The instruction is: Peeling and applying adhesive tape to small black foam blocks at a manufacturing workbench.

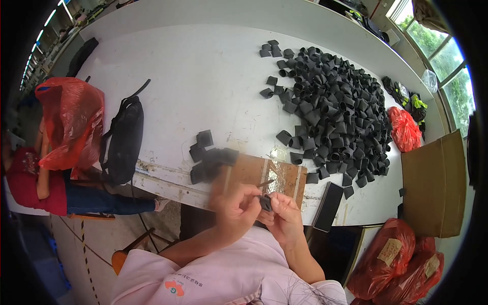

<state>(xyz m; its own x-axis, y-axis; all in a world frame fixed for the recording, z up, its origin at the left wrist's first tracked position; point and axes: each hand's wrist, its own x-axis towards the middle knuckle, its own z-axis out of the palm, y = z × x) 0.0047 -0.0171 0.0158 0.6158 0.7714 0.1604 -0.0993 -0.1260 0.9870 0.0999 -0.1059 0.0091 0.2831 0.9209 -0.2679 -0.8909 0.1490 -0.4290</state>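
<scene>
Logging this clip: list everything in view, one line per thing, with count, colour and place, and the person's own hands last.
small rubber piece: one, black, held between both hands
thin tool: one, dark, in the left hand
big pile of pieces: too many to count, black, table right
small stack of pieces: several, black, beside the board
board: one, brown, table's near edge
phone: one, black, right of the board
backpack: one, black, table left
plastic bags: several, red, left and right
cardboard box: one, brown, right
seated person: one, red top, far left
table: one, white
left hand: blurred, gripping the tool
right hand: pinching the piece
</scene>
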